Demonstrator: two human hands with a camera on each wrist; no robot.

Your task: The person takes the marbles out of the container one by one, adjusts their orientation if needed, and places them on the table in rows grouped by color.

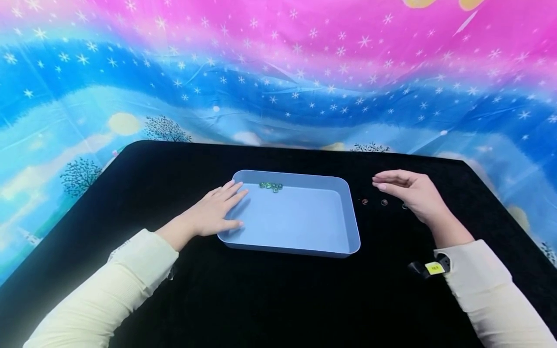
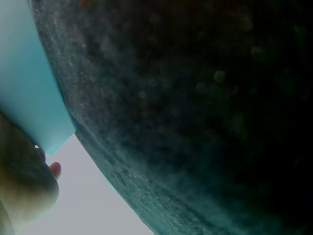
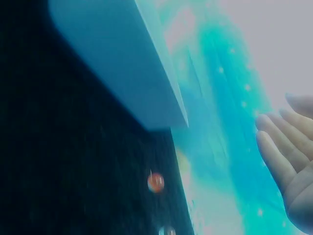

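Progress, seemingly partial: seeing green marbles (image 1: 268, 185) lying inside the tray (image 1: 296, 220), frame centre; spotting three loose marbles (image 1: 384, 202) (probably outstanding) at centre right; spreading left hand (image 1: 215, 210) over tray's left rim, holding right hand (image 1: 409, 189) near them, fingers loosely extended, apparently empty.

Yellow label (image 1: 435, 268): the one tag in sight; dark marks on it, too small and blurred to read.
Stands on: small black device (image 1: 417, 269) at the cuff (image 1: 478, 270) of the right sleeve.
Place on desk (image 1: 278, 299): head view, toward the right edge, well in from the far edge; right of the near right corner of the tray (image 1: 287, 215).
Wrist views: nothing readable.
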